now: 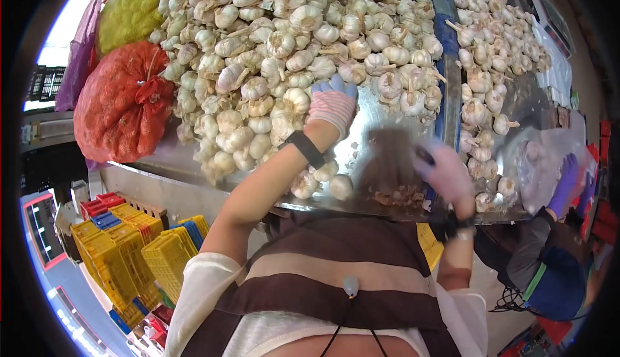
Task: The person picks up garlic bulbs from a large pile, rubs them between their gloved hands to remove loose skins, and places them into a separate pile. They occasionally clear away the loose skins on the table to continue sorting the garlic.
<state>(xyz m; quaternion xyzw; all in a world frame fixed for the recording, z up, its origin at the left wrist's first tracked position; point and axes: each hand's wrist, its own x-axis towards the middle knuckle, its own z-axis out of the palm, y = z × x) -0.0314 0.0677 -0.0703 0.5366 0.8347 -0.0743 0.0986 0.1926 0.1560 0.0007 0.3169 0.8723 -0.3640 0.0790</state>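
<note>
My left hand [332, 106], in a pink-striped glove with grey fingertips, reaches to the near edge of a big heap of garlic bulbs [281, 44]. Its fingers are stretched out and touch bulbs there; I see nothing held in them. Over the metal table to the right, my right hand [447, 172] is gloved too and smeared by motion. A small dark handle [423, 155] shows in its closed fingers; the rest of that tool is too blurred to name. Loose garlic bulbs [341, 187] lie below my left wrist. Skin scraps [399, 197] gather at the table's front edge.
A blue-edged divider [447, 66] separates the heap from more garlic [481, 73] on the right. There a co-worker's purple-gloved hand [565, 186] is beside a clear plastic bag [539, 163]. A red net sack [123, 105] stands left, with yellow crates [113, 254] below.
</note>
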